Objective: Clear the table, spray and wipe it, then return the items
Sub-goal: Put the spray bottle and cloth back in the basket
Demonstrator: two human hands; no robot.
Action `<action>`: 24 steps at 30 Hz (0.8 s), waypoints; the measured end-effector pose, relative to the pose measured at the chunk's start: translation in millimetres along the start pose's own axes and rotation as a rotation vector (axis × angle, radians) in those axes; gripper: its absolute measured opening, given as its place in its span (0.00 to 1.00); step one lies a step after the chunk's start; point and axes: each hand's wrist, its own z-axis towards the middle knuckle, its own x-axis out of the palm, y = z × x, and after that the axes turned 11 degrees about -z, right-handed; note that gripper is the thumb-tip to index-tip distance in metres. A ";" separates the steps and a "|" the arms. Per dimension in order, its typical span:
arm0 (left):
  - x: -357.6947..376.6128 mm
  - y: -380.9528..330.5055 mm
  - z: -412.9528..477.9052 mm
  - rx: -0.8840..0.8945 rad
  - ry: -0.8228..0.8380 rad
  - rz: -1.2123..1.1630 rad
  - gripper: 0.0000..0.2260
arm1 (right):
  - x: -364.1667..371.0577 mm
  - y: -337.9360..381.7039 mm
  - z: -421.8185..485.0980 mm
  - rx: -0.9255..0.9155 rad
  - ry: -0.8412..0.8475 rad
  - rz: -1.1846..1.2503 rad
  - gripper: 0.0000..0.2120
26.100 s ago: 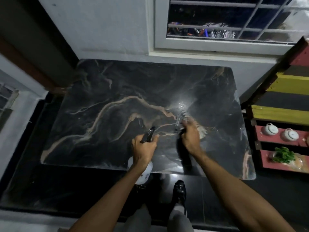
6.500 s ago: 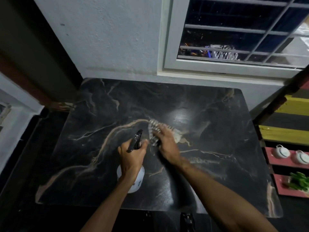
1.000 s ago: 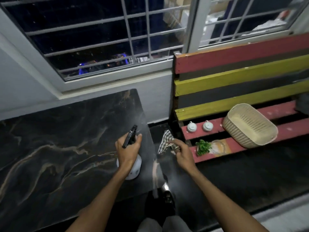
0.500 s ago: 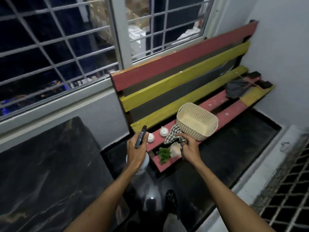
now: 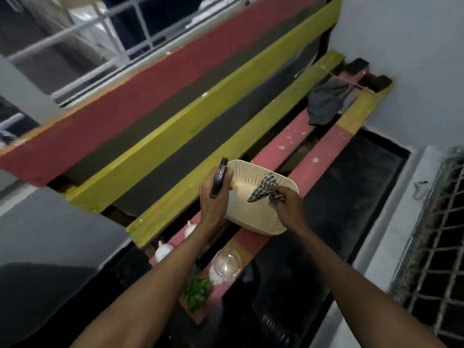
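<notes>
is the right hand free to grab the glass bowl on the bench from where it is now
Probably not yet: the right hand is shut on the checkered cloth over the basket. The glass bowl itself sits uncovered, nothing blocking it.

Both forearms extend forward, bare, roughly parallel. Left hand (image 5: 213,199): fingers wrapped in a closed grip, thumb uppermost. Right hand (image 5: 288,205): palm down, fingers (image 5: 277,194) curled and pinched tight at the tips.

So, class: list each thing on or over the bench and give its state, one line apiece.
spray bottle: gripped in left hand
checked cloth: held by right hand over basket
basket: upright on bench
glass bowl: upright, empty
dark cloth: crumpled on bench
</notes>
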 end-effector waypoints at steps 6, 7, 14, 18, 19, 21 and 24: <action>50.7 95.7 47.5 -0.059 0.034 0.031 0.09 | 41.6 -48.7 62.4 -0.065 0.057 -0.171 0.18; 54.4 109.5 50.3 -0.071 0.033 0.033 0.05 | 47.8 -56.2 67.4 -0.067 0.061 -0.218 0.17; 53.9 170.1 52.2 -0.179 0.233 0.109 0.13 | 81.3 -93.8 86.3 -0.105 0.220 -0.387 0.17; 45.3 169.6 62.5 -0.226 0.401 0.202 0.18 | 86.3 -97.3 88.2 -0.119 0.396 -0.375 0.14; 41.6 167.6 64.5 -0.248 0.436 0.229 0.19 | 86.6 -97.4 88.0 -0.099 0.422 -0.384 0.15; 34.4 163.8 67.7 -0.272 0.483 0.283 0.21 | 86.7 -97.8 86.8 -0.065 0.430 -0.397 0.16; 24.4 156.2 73.3 -0.258 0.549 0.402 0.27 | 86.1 -93.9 82.3 -0.049 0.401 -0.387 0.15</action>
